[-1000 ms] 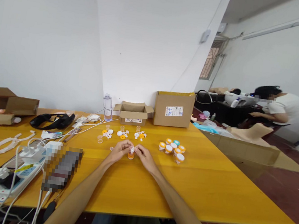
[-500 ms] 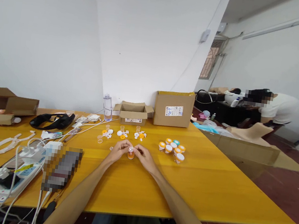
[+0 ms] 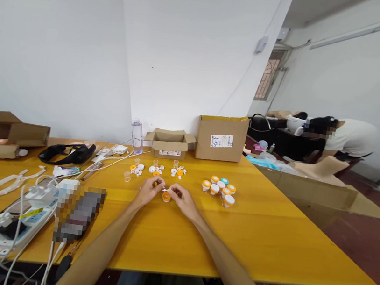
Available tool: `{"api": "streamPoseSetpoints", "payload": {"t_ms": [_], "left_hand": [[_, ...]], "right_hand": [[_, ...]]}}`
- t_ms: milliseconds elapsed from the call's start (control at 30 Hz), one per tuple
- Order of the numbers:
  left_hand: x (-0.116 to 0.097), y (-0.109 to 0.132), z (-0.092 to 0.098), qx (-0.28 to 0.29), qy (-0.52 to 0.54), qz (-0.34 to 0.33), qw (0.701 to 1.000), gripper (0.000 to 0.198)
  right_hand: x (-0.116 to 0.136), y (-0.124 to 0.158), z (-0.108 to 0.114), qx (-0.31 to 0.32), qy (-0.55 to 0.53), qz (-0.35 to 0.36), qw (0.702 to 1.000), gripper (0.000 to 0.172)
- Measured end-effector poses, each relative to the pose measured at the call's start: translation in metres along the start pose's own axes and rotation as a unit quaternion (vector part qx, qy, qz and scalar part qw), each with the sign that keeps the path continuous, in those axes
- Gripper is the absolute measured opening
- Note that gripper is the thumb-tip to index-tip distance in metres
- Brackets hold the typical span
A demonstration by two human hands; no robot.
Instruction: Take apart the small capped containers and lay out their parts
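My left hand point(image 3: 149, 191) and my right hand point(image 3: 181, 199) meet over the middle of the table, fingertips pinched close together. Between the fingertips shows a small white piece point(image 3: 165, 189), seen almost edge-on and partly covered by the fingers. Right below it an orange round cap-like part point(image 3: 166, 196) stands on the table. Past my hands lie small groups of white and orange discs point(image 3: 156, 170), with clear cups point(image 3: 175, 163) beside them. On the right stand several small round pieces with orange, white or teal tops point(image 3: 221, 185).
At the back are an open carton point(image 3: 170, 147), a larger closed carton point(image 3: 221, 140) and a clear bottle point(image 3: 137, 136). To the left, a power strip point(image 3: 34, 217) with tangled cables and a black strap point(image 3: 67, 153) lie on the table. A person point(image 3: 349, 136) bends over another table.
The white perforated disc, facing me before, has tipped nearly edge-on between my fingertips. The orange part beneath shows more of its top. The person at the other table has leaned lower.
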State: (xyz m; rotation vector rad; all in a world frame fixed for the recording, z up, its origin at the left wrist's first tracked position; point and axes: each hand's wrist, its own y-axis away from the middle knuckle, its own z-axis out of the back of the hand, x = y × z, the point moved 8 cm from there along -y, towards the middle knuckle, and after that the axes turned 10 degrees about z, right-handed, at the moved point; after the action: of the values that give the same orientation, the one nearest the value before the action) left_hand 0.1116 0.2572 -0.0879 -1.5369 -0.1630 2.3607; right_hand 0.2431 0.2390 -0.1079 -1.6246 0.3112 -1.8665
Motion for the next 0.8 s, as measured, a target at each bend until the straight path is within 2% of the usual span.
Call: {"api": "streamPoseSetpoints", "payload": {"t_ms": [100, 200, 433, 667, 800], "left_hand": [[0.001, 0.0, 0.011, -0.042, -0.079, -0.012, 0.996, 0.013], [0.004, 0.002, 0.018, -0.067, -0.181, -0.021, 0.981, 0.017], [0.016, 0.002, 0.024, -0.064, -0.33, 0.005, 0.942, 0.022], [0.021, 0.003, 0.032, -0.109, -0.388, 0.015, 0.915, 0.027], [0.012, 0.004, 0.029, -0.123, -0.354, -0.019, 0.927, 0.03]], "right_hand": [[-0.001, 0.0, 0.001, -0.006, 0.002, -0.003, 1.0, 0.037], [-0.003, 0.0, 0.003, -0.011, 0.008, -0.005, 1.0, 0.034], [-0.013, 0.0, 0.005, -0.027, 0.027, -0.004, 0.999, 0.031], [-0.021, 0.001, 0.008, -0.036, 0.034, -0.011, 0.999, 0.027], [-0.022, 0.001, 0.007, -0.032, 0.044, -0.006, 0.999, 0.026]]}}
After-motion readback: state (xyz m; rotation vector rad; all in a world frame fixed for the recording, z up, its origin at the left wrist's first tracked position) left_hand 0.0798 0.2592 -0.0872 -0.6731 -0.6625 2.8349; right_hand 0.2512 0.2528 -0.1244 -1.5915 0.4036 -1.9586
